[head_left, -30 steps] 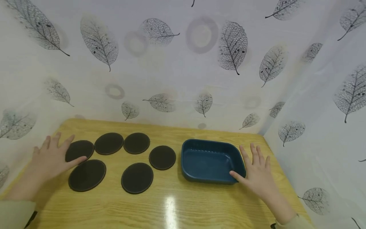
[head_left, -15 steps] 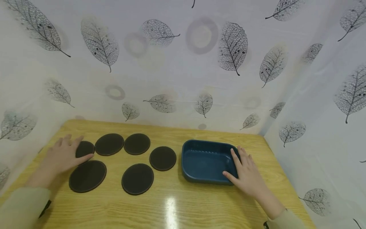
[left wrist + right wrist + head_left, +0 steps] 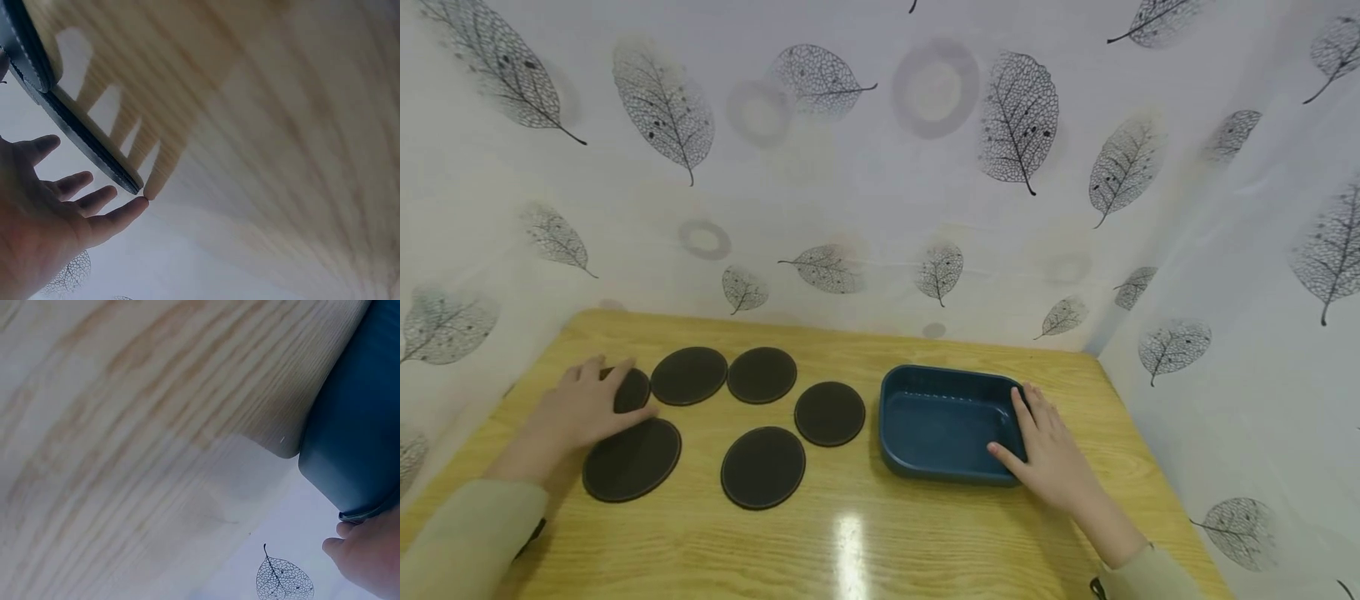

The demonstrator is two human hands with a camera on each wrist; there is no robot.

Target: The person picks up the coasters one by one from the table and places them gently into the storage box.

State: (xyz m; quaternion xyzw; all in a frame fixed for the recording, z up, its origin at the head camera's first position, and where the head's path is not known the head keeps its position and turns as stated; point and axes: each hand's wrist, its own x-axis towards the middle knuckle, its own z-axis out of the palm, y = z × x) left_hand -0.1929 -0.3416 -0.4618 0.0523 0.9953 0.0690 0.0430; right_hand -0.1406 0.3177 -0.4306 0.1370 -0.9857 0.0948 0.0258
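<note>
My left hand (image 3: 580, 412) reaches over the leftmost round black coaster (image 3: 634, 390), fingers spread and loosely bent. In the left wrist view its fingertips lie close beside a coaster's edge (image 3: 94, 147); a grip cannot be made out. The thumb is over the far edge of a nearer coaster (image 3: 631, 462). My right hand (image 3: 1052, 467) rests on the right end of a blue rectangular dish (image 3: 940, 425), its fingers fairly straight along the rim and the thumb over the inside. In the right wrist view fingertips (image 3: 344, 537) touch the dish's rim.
Several more black coasters lie flat on the wooden table (image 3: 700, 542), among them one at the back (image 3: 762, 375), one beside the dish (image 3: 830, 414) and one nearer the front (image 3: 763, 468). A leaf-patterned white curtain (image 3: 850, 183) surrounds the table's back and sides.
My left hand has moved right, farther over the leftmost coaster. My right hand has shifted left onto the dish's right rim. The coasters and dish have not visibly moved.
</note>
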